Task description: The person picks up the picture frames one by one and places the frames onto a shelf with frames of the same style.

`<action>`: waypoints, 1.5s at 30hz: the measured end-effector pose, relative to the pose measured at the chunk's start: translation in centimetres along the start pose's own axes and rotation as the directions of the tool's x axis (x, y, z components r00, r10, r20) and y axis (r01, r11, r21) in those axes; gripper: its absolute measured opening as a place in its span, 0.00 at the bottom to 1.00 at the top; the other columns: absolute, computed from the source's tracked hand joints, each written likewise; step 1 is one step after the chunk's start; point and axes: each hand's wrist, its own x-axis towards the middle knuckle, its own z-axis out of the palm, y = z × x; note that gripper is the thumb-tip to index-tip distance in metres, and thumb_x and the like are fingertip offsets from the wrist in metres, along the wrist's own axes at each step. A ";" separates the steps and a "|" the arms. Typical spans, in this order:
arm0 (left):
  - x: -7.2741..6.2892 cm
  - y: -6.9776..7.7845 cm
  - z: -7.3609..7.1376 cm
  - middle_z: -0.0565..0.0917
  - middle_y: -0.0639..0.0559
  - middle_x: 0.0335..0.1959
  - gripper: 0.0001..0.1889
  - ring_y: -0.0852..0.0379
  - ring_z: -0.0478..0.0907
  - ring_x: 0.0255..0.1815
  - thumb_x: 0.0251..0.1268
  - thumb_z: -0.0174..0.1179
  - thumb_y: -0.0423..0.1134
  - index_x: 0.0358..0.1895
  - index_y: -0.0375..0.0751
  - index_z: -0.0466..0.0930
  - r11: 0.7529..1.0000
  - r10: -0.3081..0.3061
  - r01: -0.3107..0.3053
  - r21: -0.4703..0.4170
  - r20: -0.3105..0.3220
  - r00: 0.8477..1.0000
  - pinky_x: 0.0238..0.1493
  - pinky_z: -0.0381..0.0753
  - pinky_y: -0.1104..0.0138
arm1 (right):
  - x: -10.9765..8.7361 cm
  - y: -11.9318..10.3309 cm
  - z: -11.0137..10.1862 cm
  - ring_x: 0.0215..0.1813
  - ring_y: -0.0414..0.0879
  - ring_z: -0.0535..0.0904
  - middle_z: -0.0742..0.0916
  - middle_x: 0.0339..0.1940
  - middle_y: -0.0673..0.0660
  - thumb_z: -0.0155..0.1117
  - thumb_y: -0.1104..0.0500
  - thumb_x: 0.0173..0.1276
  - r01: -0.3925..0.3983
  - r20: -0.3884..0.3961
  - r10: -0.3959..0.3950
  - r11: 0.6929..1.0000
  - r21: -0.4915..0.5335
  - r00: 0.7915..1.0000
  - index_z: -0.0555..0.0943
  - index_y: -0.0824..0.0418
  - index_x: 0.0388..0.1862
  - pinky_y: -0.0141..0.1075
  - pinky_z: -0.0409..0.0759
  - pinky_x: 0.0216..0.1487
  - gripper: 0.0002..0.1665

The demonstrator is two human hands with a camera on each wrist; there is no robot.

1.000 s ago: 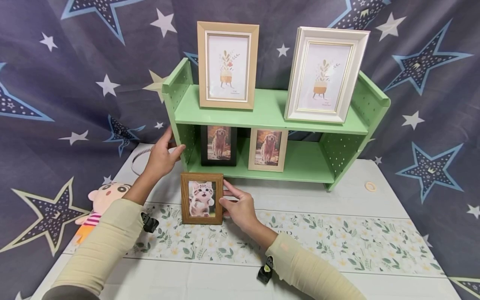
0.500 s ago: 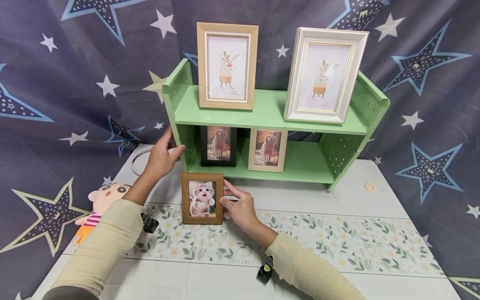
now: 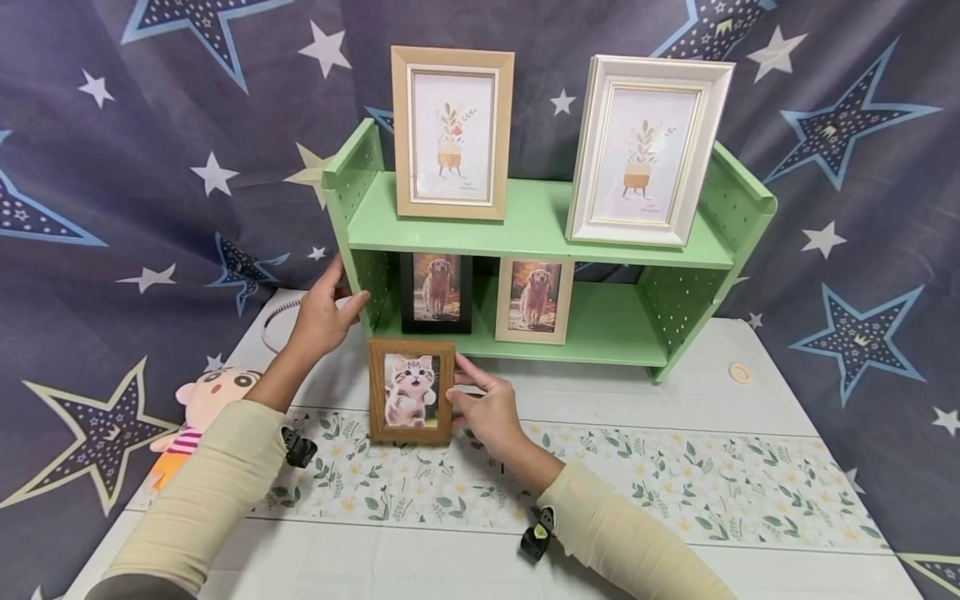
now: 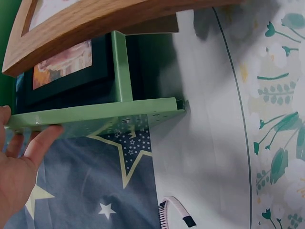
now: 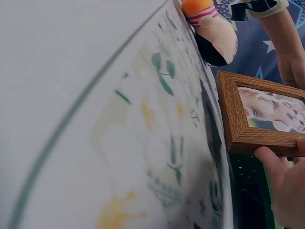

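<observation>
My right hand (image 3: 491, 417) pinches the right edge of a brown wooden picture frame (image 3: 375, 392) that holds a kitten picture. The frame is upright in front of the lower left of a green shelf (image 3: 600, 321). Grain on its border (image 5: 233, 109) shows in the right wrist view, with my thumb on one edge. My left hand (image 3: 324, 317) grips the shelf's left side panel; in the left wrist view the hand's fingers (image 4: 43, 143) lie against the panel's outer face. Behind the kitten frame, a black dog-picture frame (image 3: 467, 300) and a light wood one (image 3: 532, 337) stand on the lower level.
On the shelf's top level stand a tan frame (image 3: 403, 133) and a white frame (image 3: 588, 167). A plush toy (image 3: 206, 400) lies at the table's left edge, beside a headband (image 3: 272, 325). A small beige ring (image 3: 740, 372) lies at the right. A star-patterned curtain hangs behind.
Over the last half second my right hand has moved the kitten frame slightly up and to the right. The left hand stays on the shelf's side panel.
</observation>
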 end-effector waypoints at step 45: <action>0.1 0.0 0.1 0.75 0.36 0.69 0.43 0.38 0.81 0.62 0.75 0.59 0.35 0.83 0.69 0.47 1.000 0.006 -0.006 -0.023 -0.011 1.000 0.35 0.86 0.81 | 0.3 -2.4 -7.0 0.50 0.54 0.89 0.85 0.58 0.63 0.68 0.69 0.68 -0.039 -0.070 0.037 0.999 -0.022 0.997 0.74 0.43 0.74 0.51 0.92 0.38 0.39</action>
